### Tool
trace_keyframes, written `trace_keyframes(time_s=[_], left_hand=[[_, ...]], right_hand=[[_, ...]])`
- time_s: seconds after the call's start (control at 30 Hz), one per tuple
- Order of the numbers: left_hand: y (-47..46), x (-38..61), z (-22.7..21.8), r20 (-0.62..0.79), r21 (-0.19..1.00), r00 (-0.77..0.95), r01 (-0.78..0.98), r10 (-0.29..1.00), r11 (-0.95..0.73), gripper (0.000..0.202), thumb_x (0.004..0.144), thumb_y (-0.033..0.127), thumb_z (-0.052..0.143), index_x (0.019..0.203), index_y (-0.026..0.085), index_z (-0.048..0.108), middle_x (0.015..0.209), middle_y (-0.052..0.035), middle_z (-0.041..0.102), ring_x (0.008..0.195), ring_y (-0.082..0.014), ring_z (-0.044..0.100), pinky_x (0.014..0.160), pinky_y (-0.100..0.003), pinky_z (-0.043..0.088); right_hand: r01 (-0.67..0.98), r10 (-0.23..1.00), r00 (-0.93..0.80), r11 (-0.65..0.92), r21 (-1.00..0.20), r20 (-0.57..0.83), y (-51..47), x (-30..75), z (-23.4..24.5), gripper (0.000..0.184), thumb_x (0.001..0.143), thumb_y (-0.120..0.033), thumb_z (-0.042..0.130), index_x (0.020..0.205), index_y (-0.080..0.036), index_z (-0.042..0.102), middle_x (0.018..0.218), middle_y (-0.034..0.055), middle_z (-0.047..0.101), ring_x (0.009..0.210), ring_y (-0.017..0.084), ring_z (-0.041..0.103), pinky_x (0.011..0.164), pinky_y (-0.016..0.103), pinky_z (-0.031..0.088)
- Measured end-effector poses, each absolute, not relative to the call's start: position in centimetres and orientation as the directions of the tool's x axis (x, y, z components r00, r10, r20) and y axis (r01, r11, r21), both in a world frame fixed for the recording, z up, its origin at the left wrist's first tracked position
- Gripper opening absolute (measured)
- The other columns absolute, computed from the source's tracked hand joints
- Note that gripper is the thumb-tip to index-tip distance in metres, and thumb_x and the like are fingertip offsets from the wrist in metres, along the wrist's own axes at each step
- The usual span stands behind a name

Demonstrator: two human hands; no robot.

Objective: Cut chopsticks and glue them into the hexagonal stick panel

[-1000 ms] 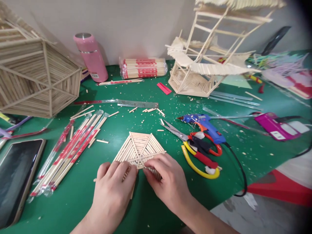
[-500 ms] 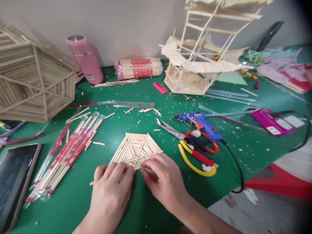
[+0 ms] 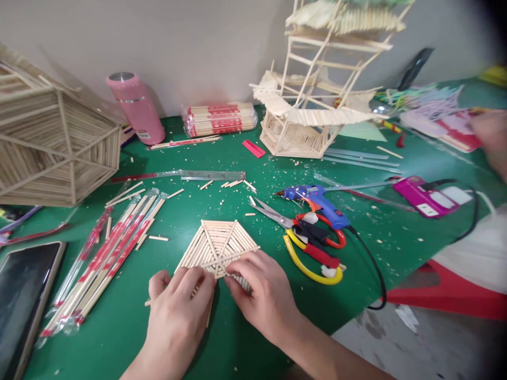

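A flat, many-sided panel of wooden chopstick pieces lies on the green table, with spokes crossing near its front edge. My left hand is closed over the panel's near left part, fingers curled down on it. My right hand pinches at the near right edge, thumb and forefinger together close to where the spokes meet. The fingers hide the front part of the panel. A stick end pokes out left of my left hand, and another shows below it.
Scissors, yellow-handled pliers and a blue glue gun lie to the right. Wrapped chopsticks and a phone lie left. Behind stand a stick tower, pink flask and large stick structure. Another person's hand is blurred, far right.
The view has shifted slightly, and another person's hand shows more at the right edge. Both my hands keep nearly the same hold on the panel.
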State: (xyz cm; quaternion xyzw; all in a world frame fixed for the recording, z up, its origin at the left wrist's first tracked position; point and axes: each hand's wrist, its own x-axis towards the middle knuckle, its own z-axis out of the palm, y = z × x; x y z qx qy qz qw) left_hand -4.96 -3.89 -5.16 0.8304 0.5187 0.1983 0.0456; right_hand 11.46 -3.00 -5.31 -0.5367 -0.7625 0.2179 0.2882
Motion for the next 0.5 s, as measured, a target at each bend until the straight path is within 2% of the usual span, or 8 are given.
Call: trace_keyframes(time_s=[0.13,0.23,0.33,0.4,0.5], left_hand=[[-4.1,-5.3,-5.5,0.308,0.297,0.376,0.834,0.874,-0.464,0.024,0.089,0.015,0.038,0.083,0.02,0.061,0.074,-0.0031,0.063,0.067,-0.0185,0.055,0.066,-0.037,0.027],[-4.3,-5.7,-5.5,0.361,0.315,0.374,0.813,0.854,-0.49,0.019,0.088,0.015,0.043,0.088,0.021,0.061,0.079,-0.0035,0.064,0.069,-0.0178,0.056,0.067,-0.036,0.028],[-4.3,-5.9,-5.2,0.445,0.369,0.332,0.778,0.832,-0.508,0.016,0.087,0.014,0.047,0.089,0.021,0.061,0.08,-0.0035,0.066,0.069,-0.017,0.057,0.067,-0.035,0.03],[-4.2,-6.0,-4.8,0.488,0.416,0.314,0.737,0.814,-0.533,0.016,0.085,0.013,0.049,0.09,0.021,0.062,0.08,-0.0029,0.066,0.069,-0.0157,0.057,0.066,-0.033,0.031],[-3.9,-6.2,-3.9,0.535,0.465,0.293,0.682,0.793,-0.565,0.015,0.081,0.009,0.054,0.089,0.02,0.062,0.078,-0.0013,0.066,0.068,-0.013,0.057,0.066,-0.03,0.036]], right_hand=[[0.705,0.935,-0.214,0.349,-0.617,0.284,-3.4,12.4,-4.5,0.019,0.082,-0.018,0.049,0.101,-0.02,0.052,0.082,0.0037,0.059,0.076,0.017,0.056,0.066,0.029,0.048],[0.768,0.927,-0.136,0.322,-0.554,0.349,-3.6,15.2,-4.2,0.021,0.084,-0.019,0.046,0.105,-0.019,0.05,0.08,0.004,0.058,0.073,0.016,0.056,0.064,0.028,0.049],[0.859,0.912,-0.041,0.241,-0.452,0.408,-3.5,19.2,-4.6,0.018,0.085,-0.02,0.047,0.102,-0.019,0.051,0.087,0.0078,0.059,0.079,0.02,0.057,0.071,0.035,0.049],[0.908,0.918,-0.013,0.177,-0.38,0.397,-3.3,21.6,-5.0,0.024,0.083,-0.023,0.049,0.106,-0.017,0.052,0.097,0.0127,0.058,0.09,0.026,0.055,0.078,0.042,0.047],[0.951,0.942,-0.011,0.114,-0.287,0.335,-3.0,23.8,-5.3,0.036,0.078,-0.028,0.05,0.111,-0.012,0.051,0.104,0.0177,0.056,0.095,0.032,0.054,0.079,0.047,0.047]])
